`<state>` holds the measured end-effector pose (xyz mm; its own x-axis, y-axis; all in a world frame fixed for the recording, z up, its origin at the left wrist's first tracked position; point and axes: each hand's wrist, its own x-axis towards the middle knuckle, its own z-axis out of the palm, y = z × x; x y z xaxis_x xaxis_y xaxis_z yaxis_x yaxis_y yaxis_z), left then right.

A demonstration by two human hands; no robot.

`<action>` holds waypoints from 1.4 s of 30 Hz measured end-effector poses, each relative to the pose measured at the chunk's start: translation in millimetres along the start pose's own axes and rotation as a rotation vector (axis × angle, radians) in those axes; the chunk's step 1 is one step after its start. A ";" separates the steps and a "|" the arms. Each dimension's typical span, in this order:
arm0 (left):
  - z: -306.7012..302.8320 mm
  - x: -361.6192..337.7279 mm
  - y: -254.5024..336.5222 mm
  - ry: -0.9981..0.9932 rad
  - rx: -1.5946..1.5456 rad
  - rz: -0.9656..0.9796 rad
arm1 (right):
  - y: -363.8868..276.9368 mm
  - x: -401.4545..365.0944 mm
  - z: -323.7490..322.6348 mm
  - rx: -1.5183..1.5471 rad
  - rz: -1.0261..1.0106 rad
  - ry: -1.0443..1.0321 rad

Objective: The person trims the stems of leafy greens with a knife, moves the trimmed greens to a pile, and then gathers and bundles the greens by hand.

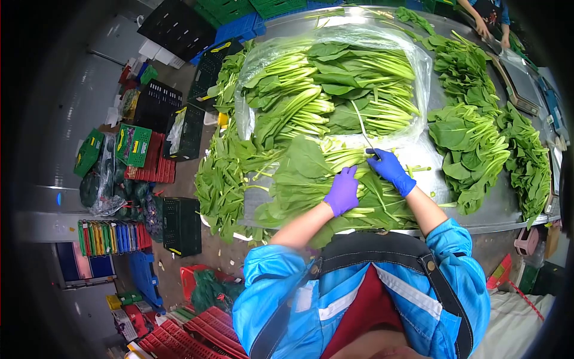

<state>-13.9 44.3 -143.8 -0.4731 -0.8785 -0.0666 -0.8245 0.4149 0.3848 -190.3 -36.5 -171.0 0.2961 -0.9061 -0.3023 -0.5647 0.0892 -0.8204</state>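
Observation:
My left hand (342,190), in a purple glove, presses down on a bundle of leafy greens (311,179) lying on the metal table (478,215). My right hand (390,169), in a blue glove, grips a knife (362,130) whose thin blade points away from me over the stems. Behind the bundle a large heap of the same greens (335,90) rests on a clear plastic sheet (418,66).
More greens (472,137) lie in piles along the table's right side and hang over its left edge (221,179). Another person's hands (490,30) work at the far right by a scale (520,87). Black, green and red crates (179,224) stand on the floor to the left.

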 end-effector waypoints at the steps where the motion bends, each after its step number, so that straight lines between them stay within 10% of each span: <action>1: 3.0 -2.7 -0.8 0.023 -0.006 -0.002 | 10.5 1.1 2.1 -0.060 -0.051 -0.008; 13: -35.5 -11.9 11.8 0.085 0.172 0.148 | -2.8 -9.2 -1.8 -0.430 -0.172 -0.339; 18: -52.0 -16.3 0.5 0.115 -0.324 0.064 | -57.6 -56.8 -42.9 0.339 -0.104 -0.055; 21: -101.9 -20.6 14.3 0.046 -0.514 0.031 | -42.8 -64.1 -34.1 -0.127 -0.529 0.299; 24: -120.9 -25.4 26.7 0.036 -0.540 0.025 | -54.4 -76.0 -24.1 -0.255 -0.627 0.196; 36: -120.9 -41.3 26.2 -0.019 -0.605 0.144 | -12.2 -58.5 -31.3 -0.371 -0.448 0.121; 38: -112.8 -35.2 21.9 -0.022 -0.560 0.144 | -31.8 -79.5 -35.7 0.243 -0.263 0.075; 42: -107.4 -27.3 38.4 -0.028 -0.602 0.127 | -96.6 -100.4 -51.8 0.180 -0.426 -0.062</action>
<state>0.8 58.8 -28.4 -0.5710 -0.8209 -0.0073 -0.4449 0.3020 0.8431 -205.4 24.4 -36.3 0.5209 -0.8518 0.0563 -0.2414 -0.2102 -0.9474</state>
